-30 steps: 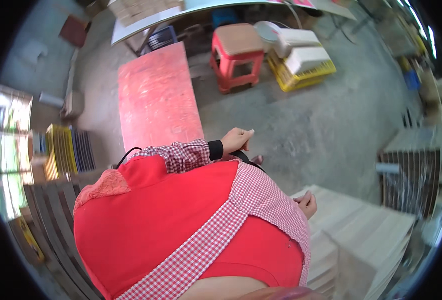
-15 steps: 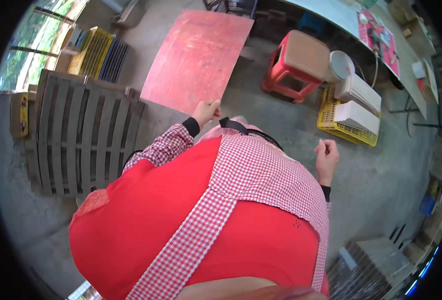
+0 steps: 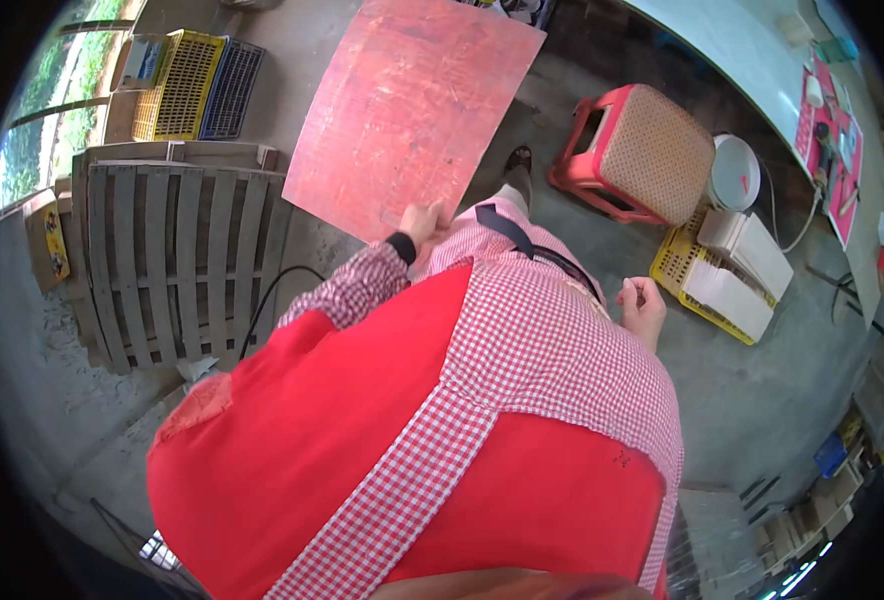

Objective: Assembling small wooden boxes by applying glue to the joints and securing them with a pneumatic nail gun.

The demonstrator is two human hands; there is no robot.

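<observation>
My left hand (image 3: 426, 224) is in front of my apron, with its fingers curled in and slightly blurred; nothing shows in it. In the picture it overlaps the near edge of a large reddish-pink board (image 3: 407, 110), worn and scuffed on top. Whether the hand touches the board I cannot tell. My right hand (image 3: 643, 308) hangs at my right side with its fingers loosely closed, and no object shows in it. I wear a red-and-white checked apron (image 3: 562, 350) over a red top.
Ahead to the right stand a red stool (image 3: 662, 150) with a woven-look seat, a white bucket (image 3: 735, 172) and a yellow crate (image 3: 674, 255) holding white slabs. A long table (image 3: 752, 60) runs beyond them. Slatted pallets (image 3: 182, 265) lie left, with yellow (image 3: 177, 85) and dark-blue crates (image 3: 232, 88) behind.
I have moved forward: the board, stool and crate appear nearer and larger. A foot now shows beside the board. My left hand has shifted slightly right; my right hand sits a little closer to my body.
</observation>
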